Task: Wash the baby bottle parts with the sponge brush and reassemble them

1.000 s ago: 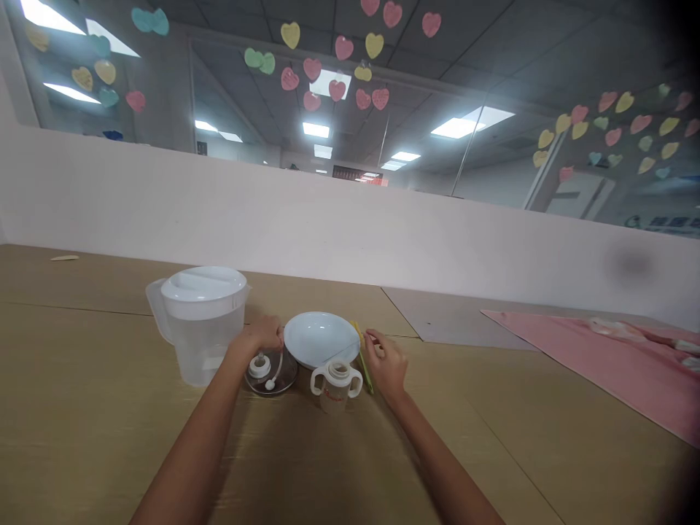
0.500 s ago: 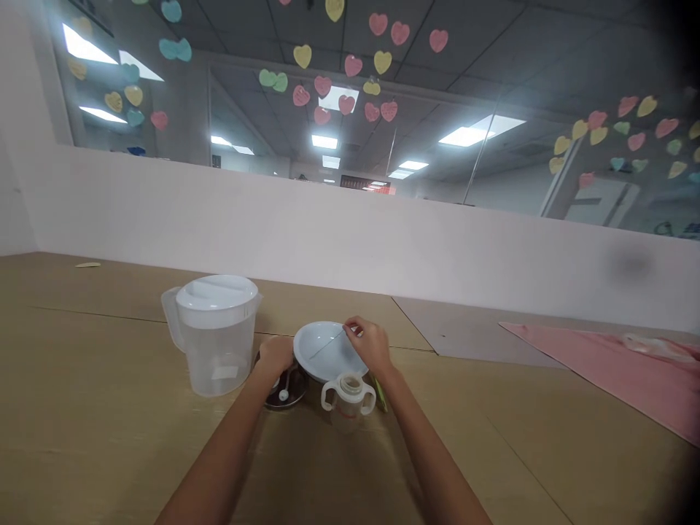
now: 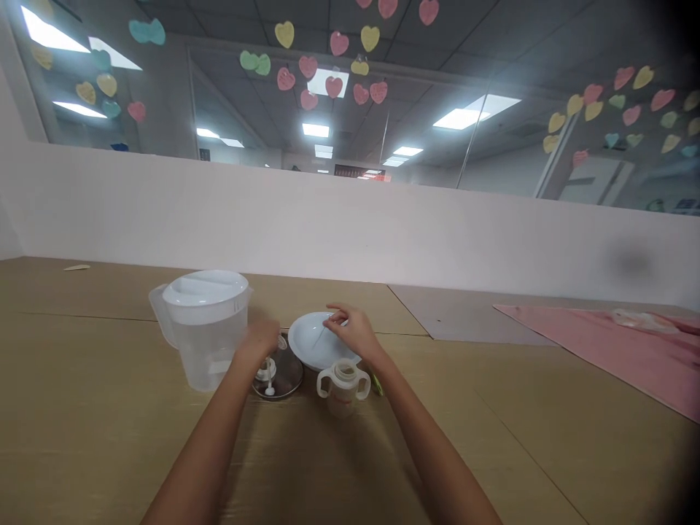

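Over the white bowl (image 3: pixel 306 343), my right hand (image 3: pixel 353 332) pinches a thin stick that slants down into the bowl. My left hand (image 3: pixel 259 341) is blurred between the pitcher and a round dark tray (image 3: pixel 289 375); its fingers are too smeared to read. White bottle parts (image 3: pixel 267 370) lie on the tray, one with a thin tube. A clear two-handled bottle (image 3: pixel 343 394) stands open-topped in front of the bowl. To the left is a lidded translucent pitcher (image 3: pixel 205 343).
A green and yellow item (image 3: pixel 377 384) lies right of the bottle, partly behind my forearm. Pink cloth (image 3: pixel 596 343) covers the table's right side, with clear plastic on it. A white wall rises behind.
My left hand has moved left and up from the tray, uncovering more of the parts there. My right hand has stayed over the bowl with the stick. The view has shifted slightly.
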The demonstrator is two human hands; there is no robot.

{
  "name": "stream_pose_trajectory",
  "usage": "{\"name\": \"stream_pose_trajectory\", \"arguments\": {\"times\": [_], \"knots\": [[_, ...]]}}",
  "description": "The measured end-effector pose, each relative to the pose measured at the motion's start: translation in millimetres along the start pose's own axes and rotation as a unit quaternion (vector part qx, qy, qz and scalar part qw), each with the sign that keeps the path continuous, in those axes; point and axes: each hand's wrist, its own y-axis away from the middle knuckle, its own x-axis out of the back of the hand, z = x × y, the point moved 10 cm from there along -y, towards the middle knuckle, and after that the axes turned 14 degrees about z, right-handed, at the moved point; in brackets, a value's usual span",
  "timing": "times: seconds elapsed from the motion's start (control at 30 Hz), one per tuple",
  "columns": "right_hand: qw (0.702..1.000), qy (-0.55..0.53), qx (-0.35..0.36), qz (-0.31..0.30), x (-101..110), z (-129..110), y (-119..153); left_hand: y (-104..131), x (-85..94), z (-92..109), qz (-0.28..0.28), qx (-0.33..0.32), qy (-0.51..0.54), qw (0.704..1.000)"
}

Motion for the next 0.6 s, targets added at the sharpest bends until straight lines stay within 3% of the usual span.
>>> {"name": "stream_pose_trajectory", "arguments": {"times": [0.17, 0.27, 0.33, 0.4, 0.5, 0.6], "knots": [[0.992, -0.1, -0.038, -0.064, -34, 10, 12, 15, 33.6, 2, 0.012, -0.012, 0.006, 1.0], [0.99, -0.124, -0.05, -0.039, -33, 16, 9, 20, 58.8, 9, 0.069, -0.021, 0.052, 0.996], [0.988, -0.149, -0.043, 0.005, -17, 12, 2, 19, 71.7, 19, 0.116, -0.034, 0.124, 0.985], [0.981, -0.179, -0.023, 0.073, 11, -1, -3, 15, 72.9, 32, 0.128, -0.05, 0.254, 0.958], [0.949, -0.242, 0.014, 0.202, 65, -32, 0, 7, 60.8, 53, 0.099, -0.06, 0.484, 0.868], [0.903, -0.293, 0.055, 0.309, 105, -60, 16, 2, 47.7, 68, 0.084, -0.062, 0.591, 0.8]]}}
